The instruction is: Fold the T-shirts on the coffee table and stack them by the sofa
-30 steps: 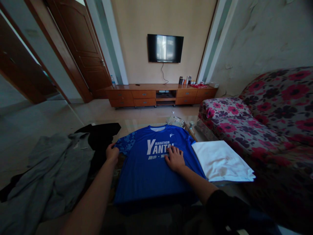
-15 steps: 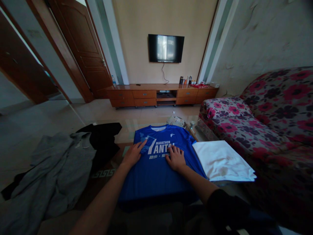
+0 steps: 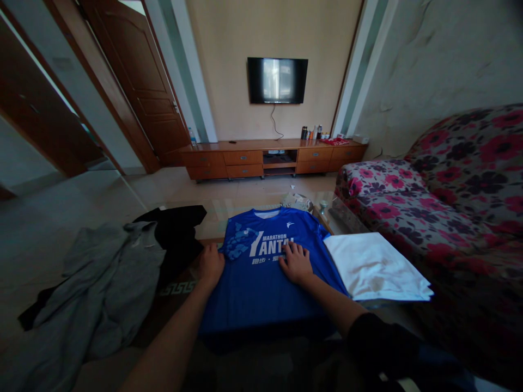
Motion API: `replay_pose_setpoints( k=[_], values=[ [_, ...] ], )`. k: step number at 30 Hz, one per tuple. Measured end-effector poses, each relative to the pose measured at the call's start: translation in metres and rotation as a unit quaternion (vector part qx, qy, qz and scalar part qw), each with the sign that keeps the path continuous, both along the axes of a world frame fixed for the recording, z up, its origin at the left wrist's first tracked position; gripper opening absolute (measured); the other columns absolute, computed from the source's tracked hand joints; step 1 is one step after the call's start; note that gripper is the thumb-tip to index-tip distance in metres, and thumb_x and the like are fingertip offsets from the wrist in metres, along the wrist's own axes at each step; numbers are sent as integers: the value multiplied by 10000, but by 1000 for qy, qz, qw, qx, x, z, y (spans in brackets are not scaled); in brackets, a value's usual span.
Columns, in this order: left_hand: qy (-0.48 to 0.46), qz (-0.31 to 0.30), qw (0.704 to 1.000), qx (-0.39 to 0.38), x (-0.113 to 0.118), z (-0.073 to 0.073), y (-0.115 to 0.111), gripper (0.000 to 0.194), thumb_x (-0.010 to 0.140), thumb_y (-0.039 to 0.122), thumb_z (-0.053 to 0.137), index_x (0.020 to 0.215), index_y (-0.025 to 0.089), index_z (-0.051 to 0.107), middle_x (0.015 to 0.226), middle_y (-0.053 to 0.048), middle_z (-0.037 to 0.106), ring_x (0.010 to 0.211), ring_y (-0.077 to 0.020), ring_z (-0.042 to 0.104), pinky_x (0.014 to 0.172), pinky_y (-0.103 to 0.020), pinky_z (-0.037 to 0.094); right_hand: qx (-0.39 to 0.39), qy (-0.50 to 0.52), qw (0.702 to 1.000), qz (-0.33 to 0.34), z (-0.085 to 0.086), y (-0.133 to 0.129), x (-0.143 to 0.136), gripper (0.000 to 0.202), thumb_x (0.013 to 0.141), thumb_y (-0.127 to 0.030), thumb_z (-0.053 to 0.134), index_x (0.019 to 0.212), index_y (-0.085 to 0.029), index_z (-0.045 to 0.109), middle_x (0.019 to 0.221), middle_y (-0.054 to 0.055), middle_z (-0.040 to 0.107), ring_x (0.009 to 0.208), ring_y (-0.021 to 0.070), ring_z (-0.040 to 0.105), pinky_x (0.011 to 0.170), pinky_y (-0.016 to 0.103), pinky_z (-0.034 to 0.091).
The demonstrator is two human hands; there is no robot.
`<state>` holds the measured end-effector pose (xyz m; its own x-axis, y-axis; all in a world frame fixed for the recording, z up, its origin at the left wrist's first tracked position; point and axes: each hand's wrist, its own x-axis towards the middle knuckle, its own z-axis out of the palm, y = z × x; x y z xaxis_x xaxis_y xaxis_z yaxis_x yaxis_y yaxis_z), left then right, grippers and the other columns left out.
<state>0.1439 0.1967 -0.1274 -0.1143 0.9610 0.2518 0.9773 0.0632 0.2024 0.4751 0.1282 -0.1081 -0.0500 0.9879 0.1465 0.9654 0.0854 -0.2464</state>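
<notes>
Shifted to the edge of the blue shirt (image 3: 261, 294), the left hand (image 3: 211, 265) curls (grip unclear); the open right hand (image 3: 297, 263) hides some lettering (image 3: 270, 247), white cloth (image 3: 378, 267) nearby

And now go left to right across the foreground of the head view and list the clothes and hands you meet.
Grey garment → left hand, at the left edge of the blue shirt → right hand, resting on the shirt → folded white cloth.
</notes>
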Motion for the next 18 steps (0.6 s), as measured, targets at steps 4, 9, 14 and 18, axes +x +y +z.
replay_pose_setpoints(
  k=[4,9,14,18],
  values=[
    [-23,23,999,-7,-14,-3,-1,282,965,258,442,1138,127,624,1109,-160,654,1020,-271,668,877,-356,515,6,5,1000,3,1,-1,0,514,1006,-537,394,1420,-263,527,1528,135,465,1374,338,372,1117,517,237],
    [-30,-56,998,-28,-27,-1,-6,296,911,225,516,1176,163,631,1158,-130,676,1088,-246,658,951,-341,499,-9,5,1000,-2,5,-2,0,514,1008,-527,393,1427,-263,528,1544,132,451,1376,341,373,1122,512,235],
    [16,16,999,-37,-37,2,-18,321,987,303,430,1178,139,629,1140,-168,666,1066,-285,662,890,-378,510,-25,4,1000,-4,9,-3,-1,531,1008,-528,392,1453,-265,512,1558,129,439,1390,344,360,1129,516,225],
    [73,44,996,-28,-48,6,-30,385,1031,341,340,1154,114,626,1127,-186,639,1028,-295,656,847,-383,505,-17,4,1000,-2,7,-4,-1,533,1010,-529,382,1451,-261,516,1557,134,442,1398,344,350,1128,515,226]
  ],
)
